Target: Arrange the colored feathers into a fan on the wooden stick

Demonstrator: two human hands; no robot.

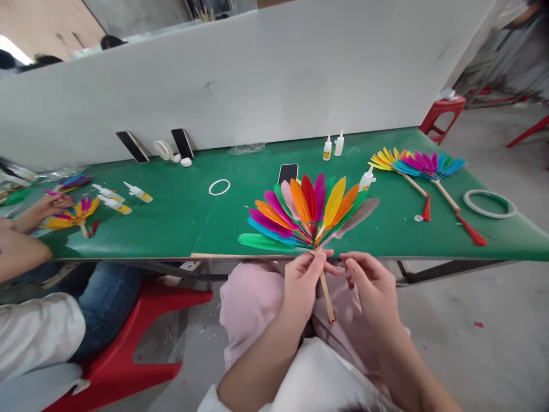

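My left hand (pixel 305 280) grips a feather fan (pixel 306 209) where its pale wooden handle meets the feathers. The many-coloured feathers spread upward in front of the green table's edge, and the handle slants down over my lap, with a bit of red at its end. Just right of the handle, my right hand (pixel 371 280) has its thumb and fingertips pinched together. Whatever they may hold is too small to make out. A dark phone (pixel 288 171) lies behind the fan, partly covered by its feathers. Beside the fan's right side leans a white glue bottle (pixel 367 179).
Two finished-looking fans (pixel 422 166) with red tassels lie on the green table (pixel 193 212), near a roll of white tape (pixel 489 203). More glue bottles (pixel 327 149) stand by the partition (pixel 274 74). At left, a co-worker's hand (pixel 58 201) is above another fan (pixel 77 214).
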